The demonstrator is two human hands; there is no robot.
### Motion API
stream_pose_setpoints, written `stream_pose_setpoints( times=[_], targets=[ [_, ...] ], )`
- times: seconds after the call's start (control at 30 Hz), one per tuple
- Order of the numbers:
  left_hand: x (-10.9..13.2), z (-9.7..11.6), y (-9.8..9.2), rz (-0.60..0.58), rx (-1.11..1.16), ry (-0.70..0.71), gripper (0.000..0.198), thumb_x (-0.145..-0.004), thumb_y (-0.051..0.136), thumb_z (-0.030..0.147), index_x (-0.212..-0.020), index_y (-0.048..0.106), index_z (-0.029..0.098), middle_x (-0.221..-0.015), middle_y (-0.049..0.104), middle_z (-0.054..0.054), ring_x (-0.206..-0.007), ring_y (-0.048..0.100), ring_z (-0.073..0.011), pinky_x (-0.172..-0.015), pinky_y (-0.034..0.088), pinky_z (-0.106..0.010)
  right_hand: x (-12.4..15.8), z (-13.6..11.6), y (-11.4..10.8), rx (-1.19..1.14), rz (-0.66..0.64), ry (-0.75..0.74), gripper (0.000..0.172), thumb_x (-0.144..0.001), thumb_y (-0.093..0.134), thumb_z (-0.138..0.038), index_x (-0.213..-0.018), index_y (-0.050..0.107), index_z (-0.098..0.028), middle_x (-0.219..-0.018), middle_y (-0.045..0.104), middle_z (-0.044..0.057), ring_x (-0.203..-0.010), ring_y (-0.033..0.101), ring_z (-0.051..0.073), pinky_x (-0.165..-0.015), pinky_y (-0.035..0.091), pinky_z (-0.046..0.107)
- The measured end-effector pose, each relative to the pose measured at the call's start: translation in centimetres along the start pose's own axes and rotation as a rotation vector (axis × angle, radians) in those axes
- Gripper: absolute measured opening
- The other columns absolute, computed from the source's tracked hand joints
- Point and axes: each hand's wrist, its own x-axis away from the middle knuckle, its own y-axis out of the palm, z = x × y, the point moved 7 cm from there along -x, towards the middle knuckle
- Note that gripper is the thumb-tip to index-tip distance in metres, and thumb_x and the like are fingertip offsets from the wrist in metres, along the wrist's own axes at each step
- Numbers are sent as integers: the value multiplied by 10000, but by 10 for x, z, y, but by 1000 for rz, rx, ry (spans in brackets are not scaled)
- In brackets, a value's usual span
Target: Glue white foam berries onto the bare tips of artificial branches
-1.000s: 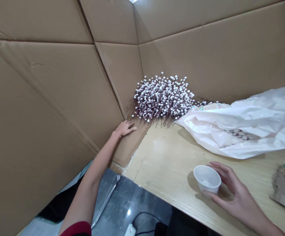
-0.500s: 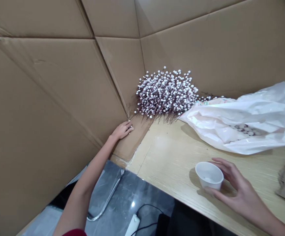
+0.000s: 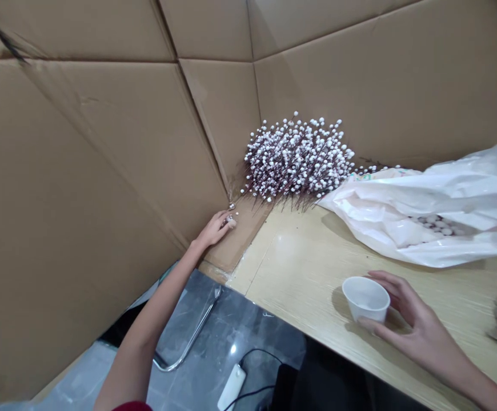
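Far left: corrugated cardboard wall (image 3: 81, 171), creased, seams running up to the top edge. Bottom left: red sleeve (image 3: 131, 406) at the frame edge, bare forearm angling up toward centre. Left of centre: left hand (image 3: 212, 229) resting on a cardboard flap (image 3: 248, 234), fingers lightly curled, not clenched. Tiny white bead (image 3: 231, 218) right at the fingertips; pinched or only touching: cannot tell at this size. Risk: loose bead rolling off the flap if fingers slip, then lost over the table edge. Below that: chrome chair leg (image 3: 191, 337) and white power strip (image 3: 231, 388) on dark stone floor, a likely landing zone, with poor odds of spotting a white bead there. Upper centre: bundle of white-beaded stems (image 3: 297, 160) in the cardboard corner, dark stems fanning down to the table. Risk: a forearm brush shedding more beads. Right of centre: white cup (image 3: 365, 299) on pale wood-grain table (image 3: 291, 251), near the front edge. Right hand (image 3: 415, 322) curved round it, loose; actual grip: cannot tell. Risk: a careless nudge tipping the cup. Far right: crumpled white plastic bag (image 3: 428, 222), snag risk for stem tips if dragged.
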Motion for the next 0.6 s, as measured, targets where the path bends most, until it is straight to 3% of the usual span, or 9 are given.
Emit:
stream_pose_setpoints(
  times=[0.1,0.23,0.33,0.47,0.6],
  targets=[
    [5,-5,-3,62,57,-52,621,-927,250,530,-1307,480,96,-1369,498,-162,-1279,446,-244,-1108,316,-403,-7,-12,7,37,-36,-55,554,-735,688,-416,-1193,426,-247,-1253,557,135,-1128,597,306,-909,542,431],
    [12,-12,-4,125,123,-144,583,-954,172,476,-1274,503,117,-1340,541,-134,-1238,493,-236,-1079,359,-390,-32,-48,20,198,-58,-222,479,-722,680,-343,-1142,476,-237,-1343,474,134,-1192,541,316,-961,485,469],
    [16,-16,-3,158,158,-200,589,-971,81,422,-1288,486,136,-1341,553,-110,-1234,505,-216,-1069,375,-380,-61,-81,39,299,-151,-347,401,-706,650,-271,-1092,551,-225,-1221,550,117,-1145,559,305,-947,474,430],
    [20,-15,-4,180,163,-217,619,-971,25,393,-1301,468,113,-1354,538,-127,-1247,497,-207,-1076,370,-375,-103,-110,71,389,-337,-415,447,-720,607,-280,-1155,556,-192,-1093,598,107,-1021,598,286,-901,471,412],
    [25,-5,0,140,118,-169,563,-964,174,451,-1321,460,123,-1413,479,-129,-1314,428,-227,-1119,313,-392,-153,-123,94,442,-365,-386,554,-704,653,-336,-1206,478,-178,-1127,609,109,-1002,595,279,-825,470,360]
  ],
)
